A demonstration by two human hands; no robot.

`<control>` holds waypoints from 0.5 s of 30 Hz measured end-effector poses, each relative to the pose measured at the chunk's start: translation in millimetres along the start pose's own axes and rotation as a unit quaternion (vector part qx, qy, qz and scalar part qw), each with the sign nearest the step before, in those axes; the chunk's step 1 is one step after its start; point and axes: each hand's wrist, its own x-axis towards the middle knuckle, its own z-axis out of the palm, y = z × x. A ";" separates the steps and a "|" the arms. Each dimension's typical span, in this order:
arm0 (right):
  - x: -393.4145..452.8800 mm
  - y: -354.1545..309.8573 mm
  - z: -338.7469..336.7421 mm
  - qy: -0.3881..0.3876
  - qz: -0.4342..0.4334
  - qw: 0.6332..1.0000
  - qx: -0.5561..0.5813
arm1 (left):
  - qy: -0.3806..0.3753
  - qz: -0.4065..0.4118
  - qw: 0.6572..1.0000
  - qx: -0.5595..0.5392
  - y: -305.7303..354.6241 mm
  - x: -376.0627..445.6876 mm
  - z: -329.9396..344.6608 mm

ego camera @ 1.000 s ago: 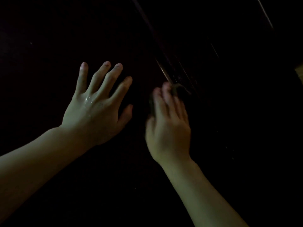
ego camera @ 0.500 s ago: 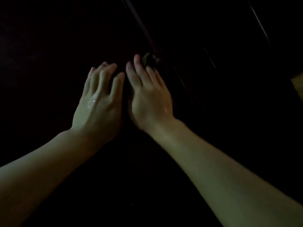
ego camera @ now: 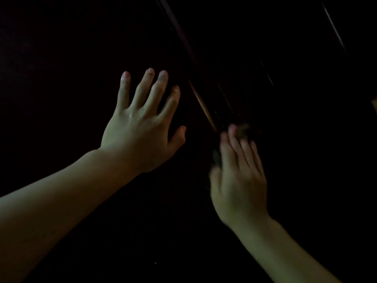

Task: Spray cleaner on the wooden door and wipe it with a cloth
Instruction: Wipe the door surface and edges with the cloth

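The dark wooden door [ego camera: 255, 58] fills the whole view in very dim light. Only a few glossy moulding lines show on it. My left hand [ego camera: 142, 127] lies flat against the door with its fingers spread, a few wet drops on its back. To its lower right, my right hand [ego camera: 238, 176] is blurred and presses a dark cloth [ego camera: 243, 129] against the door. The cloth peeks out past the fingertips and beside the thumb. No spray bottle is in view.
A raised moulding edge [ego camera: 204, 107] runs diagonally between the two hands. A pale strip [ego camera: 374, 104] shows at the right edge of the frame. Everything else is too dark to make out.
My right hand has slid down and to the right with the cloth, away from the left hand. My left hand has spread its fingers and stayed roughly in place.
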 end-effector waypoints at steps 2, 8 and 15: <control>51.5 -19.3 0.5 0.011 -0.032 0.999 0.005 | 0.001 0.007 1.000 0.006 -0.3 0.7 0.4; 31.6 -9.8 8.3 0.054 0.080 0.995 0.009 | 0.006 0.016 1.000 0.010 1.4 1.0 1.9; -59.2 22.1 5.5 0.032 0.230 0.973 0.004 | 0.003 0.026 1.000 0.012 3.6 1.4 3.0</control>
